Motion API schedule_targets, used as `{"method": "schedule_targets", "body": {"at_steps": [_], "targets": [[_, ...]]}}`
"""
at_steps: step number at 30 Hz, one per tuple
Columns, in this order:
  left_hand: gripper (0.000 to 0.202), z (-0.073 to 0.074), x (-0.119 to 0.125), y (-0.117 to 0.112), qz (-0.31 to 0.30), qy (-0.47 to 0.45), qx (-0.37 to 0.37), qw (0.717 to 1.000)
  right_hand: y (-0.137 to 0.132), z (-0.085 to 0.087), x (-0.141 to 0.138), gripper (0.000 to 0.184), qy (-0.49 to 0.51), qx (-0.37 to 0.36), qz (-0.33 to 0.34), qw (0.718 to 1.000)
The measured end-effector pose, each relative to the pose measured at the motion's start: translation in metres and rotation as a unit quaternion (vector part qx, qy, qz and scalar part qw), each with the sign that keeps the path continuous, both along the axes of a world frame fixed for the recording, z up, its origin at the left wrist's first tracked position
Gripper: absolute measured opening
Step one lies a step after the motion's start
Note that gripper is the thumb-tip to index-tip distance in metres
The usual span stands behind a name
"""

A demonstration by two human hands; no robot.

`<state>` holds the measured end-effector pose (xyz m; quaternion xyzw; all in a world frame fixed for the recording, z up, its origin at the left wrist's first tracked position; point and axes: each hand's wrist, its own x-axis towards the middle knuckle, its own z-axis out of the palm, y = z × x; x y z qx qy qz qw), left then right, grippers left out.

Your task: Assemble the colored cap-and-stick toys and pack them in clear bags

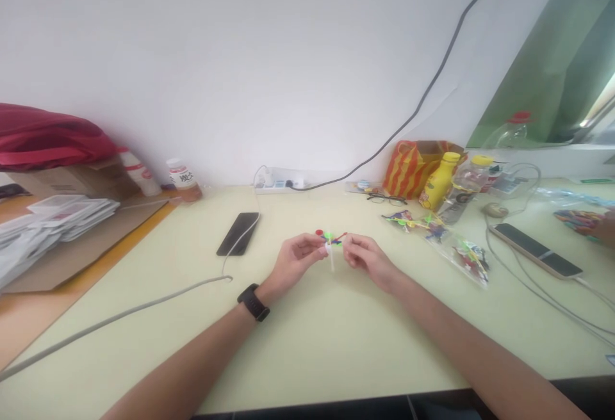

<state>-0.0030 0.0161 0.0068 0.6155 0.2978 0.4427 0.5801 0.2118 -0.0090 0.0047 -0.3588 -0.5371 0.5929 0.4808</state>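
Over the middle of the table, my left hand [298,258] pinches a small white plastic piece with a pale stick [332,260] pointing down. Close beside it my right hand [366,257] is closed, thumb against fingers, at a thin red part [340,238] of the same cluster. Green, blue and red plastic pieces [328,237] show just behind the fingertips; whether they are joined or lie on the table I cannot tell. A black watch [253,302] is on my left wrist.
A black phone [238,234] lies left of my hands, a cable across it. To the right are bagged plastic pieces [468,258], glasses [387,200], a yellow bottle [439,180], a striped bag [403,164] and another phone [538,250]. Another person's hand [604,225] is at the far right.
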Motion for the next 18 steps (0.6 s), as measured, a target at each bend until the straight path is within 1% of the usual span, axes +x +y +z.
{"method": "schedule_targets", "body": {"at_steps": [1,3,9,15,18], "targets": [[0.027,0.0005,0.0000,-0.0006,-0.003,0.003,0.001,1.000,-0.0003,0.0001,-0.0012,0.038,-0.003,0.004,-0.004,1.000],[0.027,0.0018,0.0002,-0.0023,-0.013,0.009,0.002,1.000,-0.0006,-0.0003,-0.0029,0.036,-0.009,0.015,-0.004,1.000],[0.028,0.0056,0.0026,-0.0069,-0.039,0.011,-0.001,0.999,0.0001,-0.0023,-0.0044,0.039,-0.019,0.036,0.000,0.999],[0.029,0.0077,0.0033,-0.0087,-0.045,0.015,-0.004,0.999,-0.0001,-0.0030,-0.0036,0.035,-0.037,0.044,0.003,0.998],[0.028,0.0072,0.0032,-0.0083,-0.042,0.011,-0.002,0.999,0.0001,-0.0042,-0.0026,0.035,-0.046,0.054,-0.015,0.997]]}}
